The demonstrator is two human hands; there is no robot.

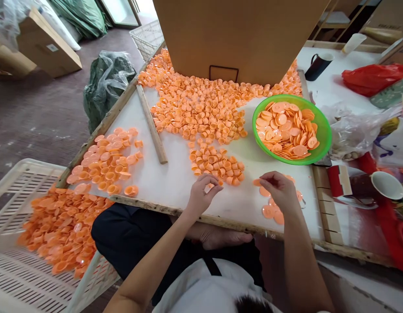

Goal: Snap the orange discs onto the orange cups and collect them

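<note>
My left hand (201,193) is curled in a pinch at the near edge of a small heap of orange cups (217,164) on the white board (175,174); a small orange cup shows at its fingertips. My right hand (279,189) pinches a flat orange disc (256,182) by its edge, above a few more loose discs (269,211). A green bowl (323,130) holding orange discs stands just beyond the right hand. A broad spread of orange cups (198,104) covers the far part of the board.
A wooden stick (152,124) lies on the board left of the cups. Assembled orange pieces (107,161) sit at the board's left, more in a white crate (12,182) below. A cardboard box (240,34) stands at the back. Mugs and bags clutter the right table.
</note>
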